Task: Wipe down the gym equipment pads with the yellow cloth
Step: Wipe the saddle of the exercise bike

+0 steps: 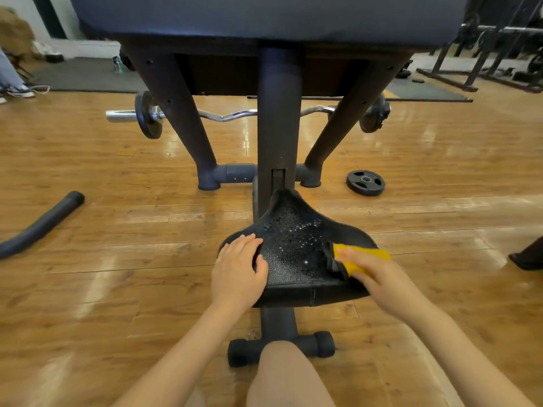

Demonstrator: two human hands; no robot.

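Two hands on black seat pad (pixel 293 259), surface beaded with droplets. Left hand (pixel 238 270) flat on pad's left side, fingers relaxed, thumb on top, holding nothing. Right hand (pixel 367 267) presses yellow cloth (pixel 363 258) against pad's right edge, fingers curled over it. Upper pad (pixel 264 19) overhead. Curl bar (pixel 229 114) and weight plate (pixel 365 182) on wooden floor (pixel 117 289) behind.

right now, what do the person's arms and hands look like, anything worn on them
Both arms are bare from the bottom edge of the view to the fingertips: no sleeves, gloves, watch, bracelets or rings show. The left hand and right hand have short nails with no polish visible. No marks or tattoos show on either forearm.
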